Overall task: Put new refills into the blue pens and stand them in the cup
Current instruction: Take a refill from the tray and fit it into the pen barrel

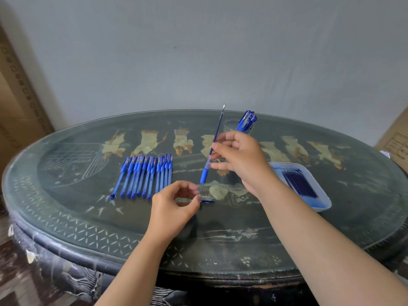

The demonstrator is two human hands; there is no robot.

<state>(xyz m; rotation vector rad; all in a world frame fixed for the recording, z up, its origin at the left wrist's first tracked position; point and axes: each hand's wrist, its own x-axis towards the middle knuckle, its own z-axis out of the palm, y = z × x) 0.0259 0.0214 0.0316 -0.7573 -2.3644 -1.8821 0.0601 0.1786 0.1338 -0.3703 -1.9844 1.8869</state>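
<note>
My right hand (239,157) pinches a blue pen (204,173) by its clear barrel, held upright and tilted, with a thin refill (218,129) sticking out of its top. My left hand (174,206) pinches the pen's lower tip end just above the table. A small blue piece (208,201) lies on the table beside my left fingers. A row of several blue pens (143,175) lies to the left. A clear cup (234,125) at the back holds several blue pens (246,121). A white tray (318,186) on the right holds several dark blue refills (299,181).
The work surface is a dark oval table with a glass top (88,217) and painted figures, set against a grey wall. Cardboard boxes stand at the far right (395,138) and far left (19,107) edges.
</note>
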